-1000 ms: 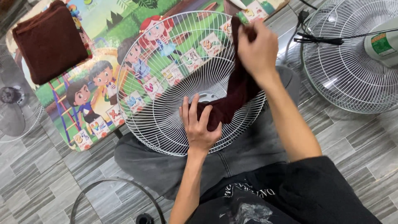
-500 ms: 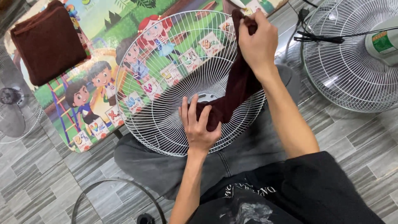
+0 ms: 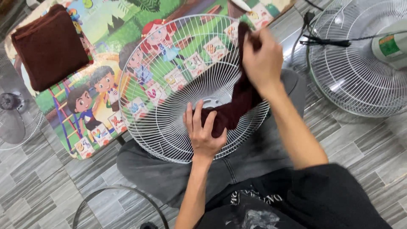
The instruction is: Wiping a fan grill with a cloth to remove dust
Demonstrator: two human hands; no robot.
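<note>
While the left hand (image 3: 202, 131) lies open, pressing the near end of a dark red cloth (image 3: 237, 104) onto the white fan grille (image 3: 169, 106) on the lap, the right hand (image 3: 263, 59) apparently pinches its far end, blurred; a folded cloth (image 3: 48, 46) lies far left

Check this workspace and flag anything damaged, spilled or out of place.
Nothing looks spilled or broken. The white fan grille rests tilted across the person's lap, held flat by the left hand while the right hand stretches a dark red cloth over it. A loose black cable lies across the second fan grille, slightly untidy.
</note>
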